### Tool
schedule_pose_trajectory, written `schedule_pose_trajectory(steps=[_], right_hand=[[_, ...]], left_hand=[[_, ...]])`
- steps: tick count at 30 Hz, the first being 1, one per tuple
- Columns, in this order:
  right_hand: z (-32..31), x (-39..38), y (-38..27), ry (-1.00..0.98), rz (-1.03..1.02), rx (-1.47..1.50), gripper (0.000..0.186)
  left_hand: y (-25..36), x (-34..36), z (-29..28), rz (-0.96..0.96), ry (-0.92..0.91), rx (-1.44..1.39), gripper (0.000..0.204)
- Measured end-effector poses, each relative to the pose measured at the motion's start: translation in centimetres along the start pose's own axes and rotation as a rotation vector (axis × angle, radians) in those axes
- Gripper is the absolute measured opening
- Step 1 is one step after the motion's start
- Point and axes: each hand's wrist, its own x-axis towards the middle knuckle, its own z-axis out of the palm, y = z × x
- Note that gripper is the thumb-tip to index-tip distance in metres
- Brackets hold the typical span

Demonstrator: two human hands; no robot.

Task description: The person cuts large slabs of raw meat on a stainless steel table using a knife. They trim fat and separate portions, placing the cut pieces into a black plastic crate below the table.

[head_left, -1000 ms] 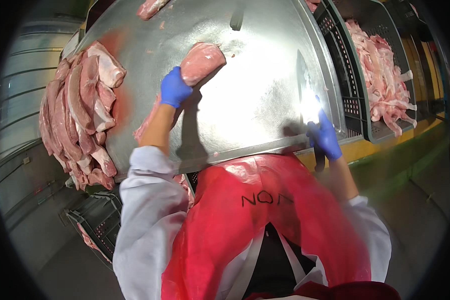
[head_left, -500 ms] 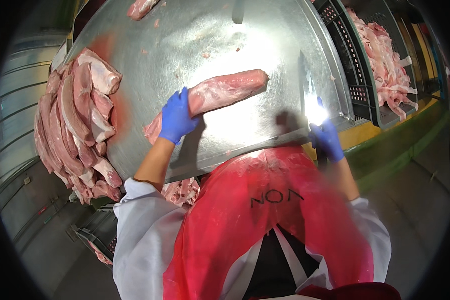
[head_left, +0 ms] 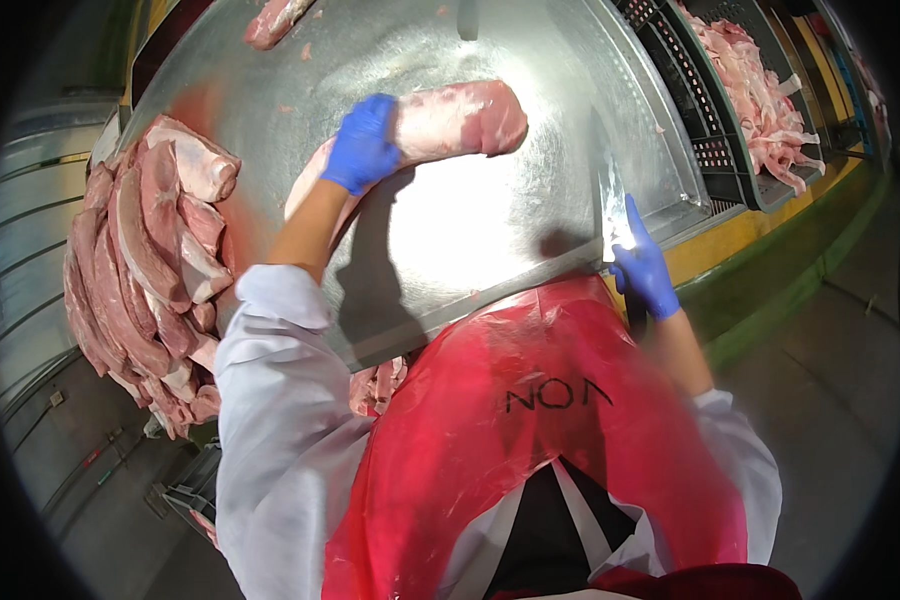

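A long pale-pink slab of pork loin (head_left: 460,118) lies across the metal table (head_left: 490,215), its thick end to the right. My left hand (head_left: 366,145), in a blue glove, is closed over the loin's middle; the part under the palm is hidden. The loin's other end runs down behind my left forearm. At the table's right edge, my right hand (head_left: 646,268), also blue-gloved, is closed around a knife, its index finger stretched forward. The knife's blade (head_left: 613,190) points away from me and shines with glare; its handle is mostly hidden by the hand.
A heap of pork pieces (head_left: 140,270) covers the table's left side. Another piece of meat (head_left: 273,22) lies at the far edge. Right of the table, a black perforated crate (head_left: 715,150) stands beside pale trimmings (head_left: 755,95). More meat (head_left: 375,388) shows below the front edge.
My left hand has moved farther from me and now lies over the loin. The loin has shifted away and turned, showing a paler surface. My right hand stays near the right edge.
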Motion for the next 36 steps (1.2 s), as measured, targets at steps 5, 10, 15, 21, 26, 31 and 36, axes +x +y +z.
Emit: schedule_pose_trajectory(steps=[5,10,15,21,26,31,36], right_hand=[[-0.2,-0.8,0.2,0.011,-0.017,0.004,0.079],[-2.0,0.8,-2.0,0.003,0.031,-0.099,0.078],[-6.8,3.1,-1.7,-0.026,0.016,-0.13,0.078],[-10.4,6.6,-2.0,-0.097,-0.045,-0.211,0.08],[-10.2,11.0,-2.4,-0.169,-0.198,-0.326,0.082],[-7.6,15.8,-4.6,-0.362,-0.192,-0.287,0.08],[0.4,21.0,-8.0,-0.374,-0.468,-0.369,0.077]], left_hand=[[7.6,2.1,5.5,0.043,0.042,0.479,0.072],[8.5,6.9,8.8,-0.031,0.088,0.535,0.056],[8.8,8.7,6.8,-0.141,0.048,0.215,0.045],[12.1,11.0,5.2,-0.288,-0.093,0.339,0.031],[13.6,12.5,6.3,-0.442,-0.074,0.252,0.024],[15.7,13.1,2.0,-0.574,-0.266,0.383,0.035],[13.4,12.0,1.3,-0.691,-0.231,0.259,0.046]])
